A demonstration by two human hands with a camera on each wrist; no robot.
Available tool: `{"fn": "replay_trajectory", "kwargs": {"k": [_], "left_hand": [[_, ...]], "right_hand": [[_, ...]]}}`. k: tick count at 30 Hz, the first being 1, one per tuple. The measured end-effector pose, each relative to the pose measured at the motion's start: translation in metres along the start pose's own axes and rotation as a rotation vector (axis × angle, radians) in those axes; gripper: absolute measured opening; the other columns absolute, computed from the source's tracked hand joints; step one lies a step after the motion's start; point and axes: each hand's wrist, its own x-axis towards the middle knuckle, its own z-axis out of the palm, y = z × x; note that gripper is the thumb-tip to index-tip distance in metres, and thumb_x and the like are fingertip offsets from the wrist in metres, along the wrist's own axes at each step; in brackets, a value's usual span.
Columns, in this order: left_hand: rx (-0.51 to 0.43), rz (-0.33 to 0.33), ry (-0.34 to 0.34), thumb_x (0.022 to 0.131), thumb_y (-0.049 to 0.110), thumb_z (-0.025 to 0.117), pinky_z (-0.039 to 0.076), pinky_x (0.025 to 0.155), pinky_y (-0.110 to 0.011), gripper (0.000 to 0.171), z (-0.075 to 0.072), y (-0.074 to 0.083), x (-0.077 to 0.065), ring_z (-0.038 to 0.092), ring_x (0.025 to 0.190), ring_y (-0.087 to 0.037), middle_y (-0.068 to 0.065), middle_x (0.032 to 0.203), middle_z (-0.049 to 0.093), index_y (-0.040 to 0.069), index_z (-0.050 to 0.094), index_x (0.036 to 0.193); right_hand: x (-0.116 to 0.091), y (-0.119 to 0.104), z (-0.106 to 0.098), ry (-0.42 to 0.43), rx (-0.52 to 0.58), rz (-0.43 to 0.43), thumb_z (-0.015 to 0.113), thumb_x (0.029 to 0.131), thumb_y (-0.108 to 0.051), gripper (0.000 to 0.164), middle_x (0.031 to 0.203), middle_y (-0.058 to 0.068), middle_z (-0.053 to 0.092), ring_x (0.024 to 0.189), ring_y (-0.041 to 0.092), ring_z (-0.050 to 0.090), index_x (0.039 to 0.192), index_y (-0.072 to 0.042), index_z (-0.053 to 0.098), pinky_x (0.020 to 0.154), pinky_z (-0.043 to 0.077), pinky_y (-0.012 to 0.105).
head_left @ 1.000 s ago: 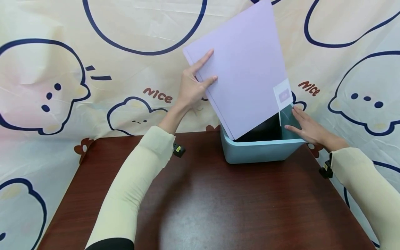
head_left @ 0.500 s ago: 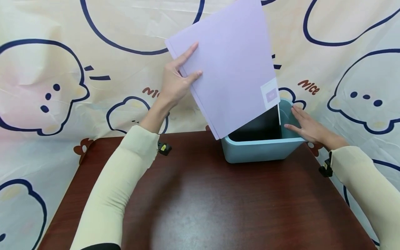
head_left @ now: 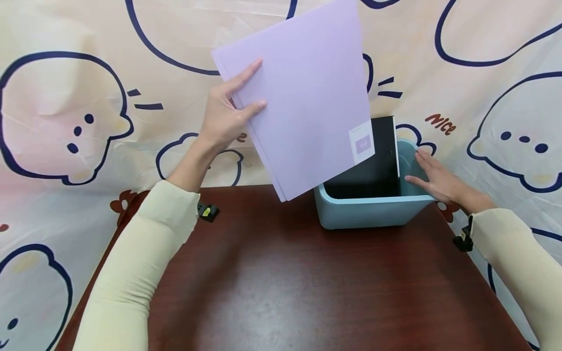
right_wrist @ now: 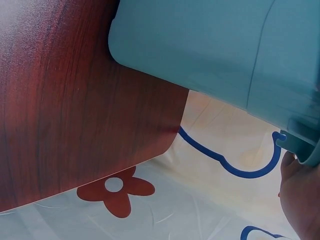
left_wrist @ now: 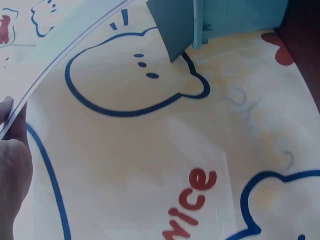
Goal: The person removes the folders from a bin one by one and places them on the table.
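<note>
My left hand holds a flat lavender folder by its left edge, with thumb and index finger extended across the front. The folder is tilted, its upper right corner reaching the top of the head view, and a white label marks its lower right corner. The light blue bin is at the table's back right, with a black panel-like item standing in it. My right hand rests at the bin's right rim, fingers straight and thumb over the inside; in the right wrist view, the bin mostly hides it.
A dark red-brown wooden table lies below, its back edge against a patterned cloth printed with cartoon animals. The bin's right end stretches past the table's side edge. Black wrist cameras sit at both cuffs.
My left hand has moved left with the lavender folder, drawing it clear of the bin. More of the black item behind it shows. The right hand has stayed at the rim.
</note>
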Motion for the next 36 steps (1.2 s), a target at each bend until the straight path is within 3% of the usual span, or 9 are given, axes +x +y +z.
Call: {"fn": "replay_trajectory", "kwargs": {"k": [5, 11, 18, 29, 36], "left_hand": [[0.003, -0.039, -0.004, 0.09, -0.01, 0.077, 0.054, 0.108, -0.041, 0.069, -0.015, 0.002, -0.008, 0.057, 0.14, -0.023, -0.005, 0.158, 0.055, 0.016, 0.061, 0.151], [0.005, -0.087, 0.031, 0.087, -0.012, 0.078, 0.056, 0.105, -0.036, 0.07, -0.035, 0.004, -0.019, 0.059, 0.137, -0.026, -0.008, 0.156, 0.057, 0.018, 0.063, 0.148], [0.145, -0.096, 0.049, 0.088, -0.006, 0.081, 0.055, 0.106, -0.034, 0.07, -0.059, 0.009, -0.031, 0.059, 0.139, -0.023, -0.003, 0.158, 0.055, 0.025, 0.063, 0.148], [0.23, -0.126, 0.037, 0.087, -0.007, 0.082, 0.058, 0.096, -0.028, 0.071, -0.095, 0.015, -0.042, 0.06, 0.136, -0.026, -0.007, 0.157, 0.056, 0.026, 0.064, 0.147], [0.308, -0.152, 0.011, 0.086, -0.008, 0.082, 0.055, 0.094, -0.016, 0.071, -0.12, 0.012, -0.051, 0.061, 0.134, -0.017, -0.005, 0.157, 0.056, 0.025, 0.064, 0.146]], "right_hand": [[-0.002, 0.003, 0.003, 0.004, 0.015, 0.001, 0.048, 0.107, -0.057, 0.098, 0.174, 0.028, -0.009, 0.159, 0.053, -0.004, 0.166, 0.003, -0.002, 0.121, 0.007, 0.077], [-0.002, 0.005, 0.004, 0.017, 0.022, -0.005, 0.048, 0.107, -0.057, 0.098, 0.174, 0.029, -0.008, 0.159, 0.052, -0.004, 0.166, 0.004, -0.002, 0.122, 0.005, 0.076], [-0.002, 0.005, 0.004, 0.017, 0.008, 0.001, 0.048, 0.108, -0.056, 0.098, 0.174, 0.027, -0.009, 0.159, 0.052, -0.004, 0.166, 0.005, 0.0, 0.122, 0.007, 0.076], [-0.004, 0.003, 0.002, -0.001, -0.005, 0.021, 0.048, 0.107, -0.056, 0.098, 0.174, 0.027, -0.011, 0.16, 0.051, -0.004, 0.166, 0.005, -0.002, 0.123, 0.007, 0.075], [-0.006, 0.002, 0.004, 0.006, 0.008, 0.022, 0.047, 0.107, -0.058, 0.098, 0.175, 0.025, -0.011, 0.16, 0.051, -0.004, 0.167, 0.003, -0.001, 0.123, 0.006, 0.076]]}}
